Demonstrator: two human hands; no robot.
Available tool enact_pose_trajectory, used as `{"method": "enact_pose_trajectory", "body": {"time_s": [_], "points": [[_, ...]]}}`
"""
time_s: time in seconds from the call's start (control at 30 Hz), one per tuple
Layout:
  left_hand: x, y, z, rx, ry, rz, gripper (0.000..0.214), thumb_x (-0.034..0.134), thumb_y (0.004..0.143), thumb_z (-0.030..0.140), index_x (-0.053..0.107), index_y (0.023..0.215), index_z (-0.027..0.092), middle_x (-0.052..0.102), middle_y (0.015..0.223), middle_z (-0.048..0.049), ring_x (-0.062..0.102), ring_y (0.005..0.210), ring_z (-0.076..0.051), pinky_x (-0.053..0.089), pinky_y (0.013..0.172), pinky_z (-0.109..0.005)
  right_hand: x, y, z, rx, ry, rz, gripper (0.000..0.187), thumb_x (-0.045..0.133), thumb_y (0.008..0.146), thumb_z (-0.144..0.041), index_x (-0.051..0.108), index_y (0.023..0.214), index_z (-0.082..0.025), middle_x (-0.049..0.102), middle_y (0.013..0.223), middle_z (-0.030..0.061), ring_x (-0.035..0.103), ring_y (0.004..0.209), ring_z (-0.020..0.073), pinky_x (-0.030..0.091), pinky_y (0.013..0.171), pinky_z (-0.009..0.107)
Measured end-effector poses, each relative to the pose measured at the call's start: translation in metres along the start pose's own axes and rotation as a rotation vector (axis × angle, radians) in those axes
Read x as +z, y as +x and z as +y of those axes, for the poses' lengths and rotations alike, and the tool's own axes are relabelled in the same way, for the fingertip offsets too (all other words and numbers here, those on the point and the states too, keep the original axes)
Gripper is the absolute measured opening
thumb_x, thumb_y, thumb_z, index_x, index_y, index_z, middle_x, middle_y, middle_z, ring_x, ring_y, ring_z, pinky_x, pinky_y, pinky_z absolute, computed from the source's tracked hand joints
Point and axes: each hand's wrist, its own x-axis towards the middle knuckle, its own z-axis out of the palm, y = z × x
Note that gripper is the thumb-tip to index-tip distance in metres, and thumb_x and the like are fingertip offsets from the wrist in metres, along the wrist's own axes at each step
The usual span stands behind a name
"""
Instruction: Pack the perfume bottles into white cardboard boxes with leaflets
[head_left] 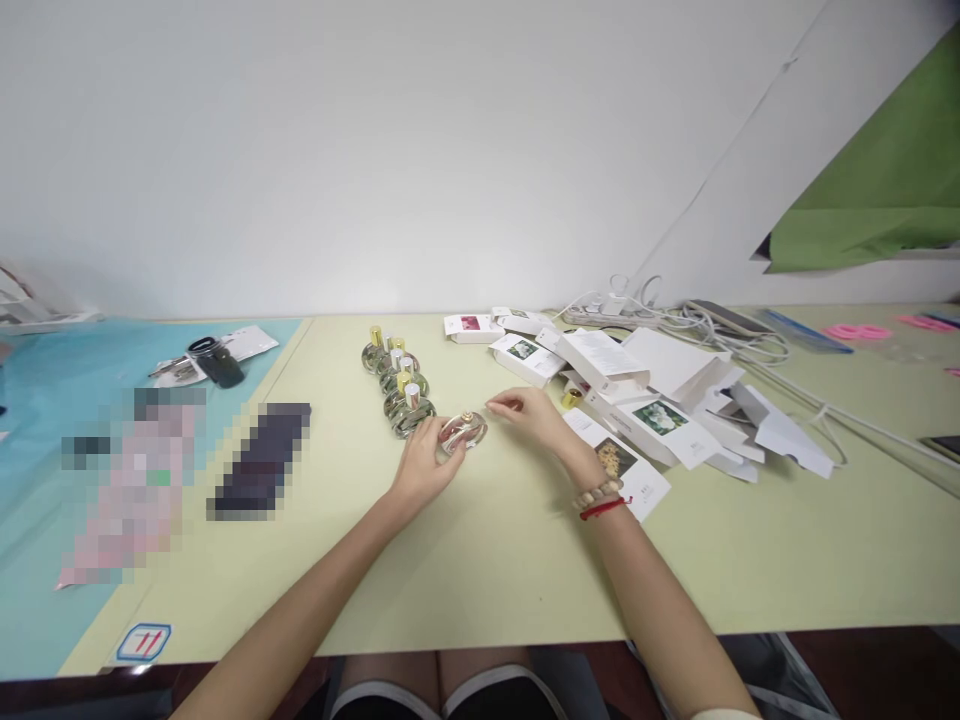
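Note:
My left hand (426, 462) is closed around a round glass perfume bottle (463, 432) with pinkish liquid. Its neck shows a small gold sprayer and no cap. Just right of the bottle, my right hand (529, 415) is raised with thumb and fingers pinched together; whatever may be between them is too small to make out. A gold cap (571, 399) lies beyond that hand, beside the white boxes. Left of my hands stands a row of several similar bottles (409, 412) with gold and silver caps.
White cartons (600, 362), several of them opened, are heaped on the right. Behind them run white cables (675, 322). Pink scissors (856, 331) lie at the far right. A dark jar (216, 362) and blurred-out items are on the left, partly over a blue cover (45, 480).

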Motion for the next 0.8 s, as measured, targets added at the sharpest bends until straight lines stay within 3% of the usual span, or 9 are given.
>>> {"method": "enact_pose_trajectory", "body": {"time_s": [0.1,0.27,0.57,0.8], "points": [[-0.003,0.001,0.002,0.002,-0.032,-0.009,0.023,0.045,0.085,0.036,0.052,0.100,0.020,0.058,0.090,-0.0033,0.054,0.086,-0.017,0.044,0.078,-0.032,0.002,0.001,-0.025,-0.092,0.192,0.098,0.024,0.055,0.078,-0.038,0.070,0.087,-0.021,0.068,0.089,0.0059,0.061,0.083,0.0188,0.047,0.071,0.031],[-0.002,0.000,0.001,0.008,-0.103,-0.024,0.031,0.041,0.087,0.035,0.044,0.115,0.022,0.057,0.110,-0.0058,0.054,0.100,-0.018,0.042,0.086,-0.034,0.006,-0.003,-0.050,-0.230,0.363,0.072,0.019,0.059,0.076,-0.034,0.070,0.088,-0.023,0.066,0.084,0.0040,0.060,0.079,0.0155,0.046,0.072,0.029],[0.000,0.002,-0.004,0.030,-0.078,-0.040,0.031,0.038,0.089,0.030,0.041,0.119,0.022,0.057,0.113,-0.0066,0.052,0.107,-0.020,0.042,0.088,-0.037,0.013,-0.002,-0.047,-0.227,0.338,0.013,0.018,0.063,0.073,-0.036,0.072,0.084,-0.025,0.062,0.082,0.0035,0.058,0.078,0.0153,0.046,0.072,0.029],[0.000,0.002,-0.005,0.046,-0.075,-0.047,0.031,0.039,0.089,0.030,0.042,0.118,0.021,0.056,0.116,-0.0085,0.052,0.107,-0.021,0.042,0.089,-0.039,0.015,-0.003,-0.046,-0.161,0.333,-0.001,0.023,0.070,0.065,-0.037,0.071,0.084,-0.023,0.068,0.085,0.0049,0.061,0.082,0.0185,0.045,0.073,0.032]]}}
